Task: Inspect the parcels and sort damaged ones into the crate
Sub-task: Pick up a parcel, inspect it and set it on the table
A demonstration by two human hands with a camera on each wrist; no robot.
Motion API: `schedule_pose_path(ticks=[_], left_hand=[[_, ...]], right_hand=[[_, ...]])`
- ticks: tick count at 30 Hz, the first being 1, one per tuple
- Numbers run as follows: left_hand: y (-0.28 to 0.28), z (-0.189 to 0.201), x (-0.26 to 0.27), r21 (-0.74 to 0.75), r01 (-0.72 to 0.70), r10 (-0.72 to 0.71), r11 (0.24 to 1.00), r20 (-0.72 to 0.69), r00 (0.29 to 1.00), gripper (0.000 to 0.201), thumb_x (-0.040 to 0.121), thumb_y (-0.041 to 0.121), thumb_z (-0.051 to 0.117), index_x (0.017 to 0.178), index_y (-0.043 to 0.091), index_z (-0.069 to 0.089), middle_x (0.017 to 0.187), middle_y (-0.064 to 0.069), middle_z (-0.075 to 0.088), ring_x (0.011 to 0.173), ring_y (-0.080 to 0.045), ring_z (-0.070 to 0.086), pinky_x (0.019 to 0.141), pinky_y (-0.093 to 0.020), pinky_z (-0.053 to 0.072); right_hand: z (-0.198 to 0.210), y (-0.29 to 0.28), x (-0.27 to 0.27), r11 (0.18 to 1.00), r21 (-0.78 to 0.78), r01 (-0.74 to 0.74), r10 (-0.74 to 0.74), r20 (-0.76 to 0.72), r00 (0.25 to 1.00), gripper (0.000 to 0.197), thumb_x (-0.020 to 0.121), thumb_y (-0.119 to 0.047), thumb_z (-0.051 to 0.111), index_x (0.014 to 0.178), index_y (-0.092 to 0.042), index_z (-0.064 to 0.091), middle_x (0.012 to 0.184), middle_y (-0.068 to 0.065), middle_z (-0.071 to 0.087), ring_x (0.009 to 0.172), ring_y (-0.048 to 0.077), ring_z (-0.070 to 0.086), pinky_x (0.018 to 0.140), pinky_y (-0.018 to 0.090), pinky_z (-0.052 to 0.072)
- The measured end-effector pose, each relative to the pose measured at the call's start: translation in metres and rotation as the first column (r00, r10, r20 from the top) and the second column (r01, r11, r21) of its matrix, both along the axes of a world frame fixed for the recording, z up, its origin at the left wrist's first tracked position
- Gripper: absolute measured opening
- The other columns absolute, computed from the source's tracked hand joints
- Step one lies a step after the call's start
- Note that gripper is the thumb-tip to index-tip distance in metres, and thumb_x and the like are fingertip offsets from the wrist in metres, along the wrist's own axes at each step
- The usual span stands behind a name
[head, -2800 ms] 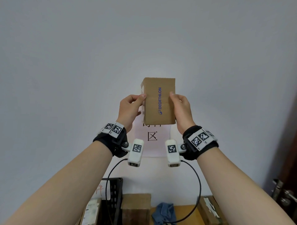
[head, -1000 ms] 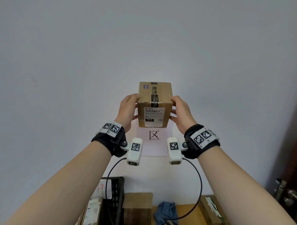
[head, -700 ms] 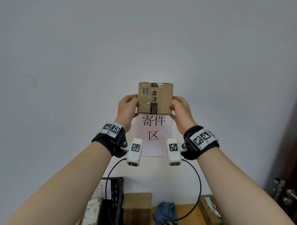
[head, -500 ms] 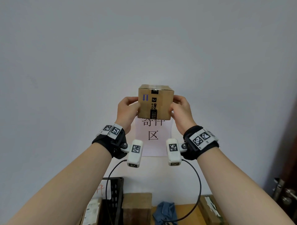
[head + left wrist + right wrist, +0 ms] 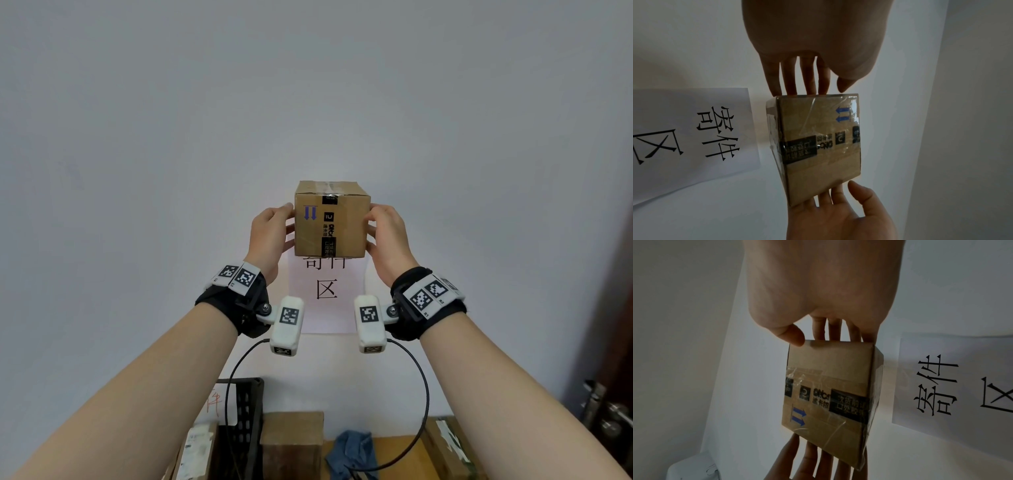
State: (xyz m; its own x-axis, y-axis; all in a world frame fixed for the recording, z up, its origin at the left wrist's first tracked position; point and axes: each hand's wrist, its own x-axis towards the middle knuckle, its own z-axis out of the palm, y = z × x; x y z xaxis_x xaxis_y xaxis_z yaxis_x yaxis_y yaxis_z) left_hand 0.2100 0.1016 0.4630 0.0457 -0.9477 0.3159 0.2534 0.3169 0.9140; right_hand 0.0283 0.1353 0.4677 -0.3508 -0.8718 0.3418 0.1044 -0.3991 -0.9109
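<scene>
I hold a small brown cardboard parcel (image 5: 332, 219) up in front of the wall, at about head height. My left hand (image 5: 274, 233) grips its left side and my right hand (image 5: 383, 233) grips its right side. On each hand the fingers lie along the side and the thumb rests at the near edge. The near face carries blue arrows, black printed tape and clear tape. The wrist views show the parcel (image 5: 822, 146) (image 5: 828, 394) clamped between both hands, and no tear shows on the faces in view. The black crate (image 5: 248, 421) stands below at the lower left.
A paper sign (image 5: 325, 291) hangs on the wall behind the parcel. Below, a wooden table (image 5: 397, 455) bears a brown parcel (image 5: 291, 442), a blue cloth (image 5: 352, 452) and another parcel (image 5: 445, 445). A white packet (image 5: 195, 448) sits by the crate. A door handle (image 5: 603, 411) is at the right.
The parcel has been turned in my hands. The face with the white label swung away, then the taped end face came round and tipped so its top shows. Both hands stayed at its sides.
</scene>
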Motion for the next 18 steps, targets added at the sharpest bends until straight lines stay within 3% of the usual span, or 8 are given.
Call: schedule_pose_path(ticks=[3, 7, 10, 13, 14, 16, 18], left_hand=[[0.0, 0.002, 0.0005, 0.012, 0.008, -0.008, 1.0, 0.0, 1.0, 0.039, 0.109, 0.041, 0.049, 0.125, 0.008, 0.063, 0.115, 0.001, 0.073, 0.1, -0.013, 0.071, 0.076, -0.03, 0.057], [-0.0001, 0.0017, 0.001, 0.035, 0.029, -0.03, 0.999, 0.031, 0.999, 0.055, 0.105, 0.054, 0.05, 0.13, 0.007, 0.062, 0.118, -0.002, 0.075, 0.103, -0.017, 0.072, 0.079, -0.034, 0.056], [0.002, -0.0006, -0.0008, 0.037, 0.025, -0.027, 0.999, 0.042, 0.999, 0.046, 0.105, 0.048, 0.054, 0.132, 0.011, 0.061, 0.121, -0.005, 0.074, 0.1, -0.017, 0.07, 0.083, -0.035, 0.057], [0.0037, -0.0013, -0.0018, 0.03, 0.01, -0.012, 0.999, 0.048, 0.999, 0.035, 0.104, 0.027, 0.054, 0.138, 0.02, 0.06, 0.116, -0.002, 0.071, 0.09, -0.012, 0.065, 0.084, -0.034, 0.054], [0.0041, -0.001, -0.0022, 0.02, 0.015, -0.016, 1.0, 0.059, 0.998, 0.035, 0.103, 0.021, 0.052, 0.137, 0.022, 0.062, 0.113, 0.0, 0.071, 0.089, -0.012, 0.063, 0.085, -0.034, 0.053], [0.006, 0.0001, -0.0032, 0.007, 0.022, -0.022, 1.0, 0.083, 0.996, 0.038, 0.099, 0.013, 0.048, 0.13, 0.024, 0.066, 0.109, 0.001, 0.071, 0.089, -0.013, 0.062, 0.084, -0.035, 0.051], [0.0081, 0.0007, -0.0033, 0.006, 0.008, -0.009, 1.0, 0.092, 0.996, 0.037, 0.095, 0.008, 0.049, 0.125, 0.022, 0.067, 0.105, 0.001, 0.07, 0.086, -0.013, 0.062, 0.082, -0.035, 0.051]], right_hand=[[0.0021, 0.0, -0.0003, 1.0, -0.003, -0.029, 0.029, 0.036, 0.999, 0.033, 0.102, -0.024, 0.048, 0.126, -0.007, 0.062, 0.121, 0.001, 0.07, 0.103, 0.017, 0.065, 0.078, 0.033, 0.053], [0.0048, -0.0008, -0.0006, 1.0, 0.022, 0.005, -0.005, -0.002, 1.0, 0.04, 0.105, -0.046, 0.051, 0.121, -0.012, 0.062, 0.116, 0.001, 0.072, 0.107, 0.02, 0.069, 0.091, 0.04, 0.056], [0.003, -0.0006, -0.0019, 0.999, 0.027, 0.017, -0.015, -0.051, 0.999, 0.039, 0.101, -0.033, 0.061, 0.135, -0.012, 0.058, 0.118, 0.002, 0.07, 0.109, 0.022, 0.069, 0.093, 0.038, 0.057], [0.0025, 0.0022, -0.002, 0.999, 0.04, 0.004, 0.0, -0.107, 0.994, 0.059, 0.099, -0.014, 0.06, 0.155, -0.013, 0.041, 0.12, 0.006, 0.065, 0.109, 0.018, 0.067, 0.103, 0.041, 0.055], [0.0022, 0.0033, -0.0015, 0.999, 0.04, 0.0, 0.005, -0.139, 0.99, 0.056, 0.096, -0.01, 0.058, 0.151, -0.013, 0.046, 0.123, 0.012, 0.066, 0.107, 0.019, 0.067, 0.104, 0.045, 0.054], [0.0012, 0.0081, 0.0016, 0.999, 0.035, -0.002, 0.009, -0.198, 0.98, 0.044, 0.087, -0.009, 0.055, 0.129, -0.018, 0.066, 0.125, 0.022, 0.067, 0.103, 0.026, 0.068, 0.105, 0.052, 0.053], [-0.001, 0.0088, 0.0031, 0.999, 0.047, 0.013, -0.002, -0.219, 0.976, 0.05, 0.078, -0.009, 0.053, 0.122, -0.028, 0.071, 0.11, 0.021, 0.068, 0.102, 0.031, 0.068, 0.104, 0.055, 0.053]])
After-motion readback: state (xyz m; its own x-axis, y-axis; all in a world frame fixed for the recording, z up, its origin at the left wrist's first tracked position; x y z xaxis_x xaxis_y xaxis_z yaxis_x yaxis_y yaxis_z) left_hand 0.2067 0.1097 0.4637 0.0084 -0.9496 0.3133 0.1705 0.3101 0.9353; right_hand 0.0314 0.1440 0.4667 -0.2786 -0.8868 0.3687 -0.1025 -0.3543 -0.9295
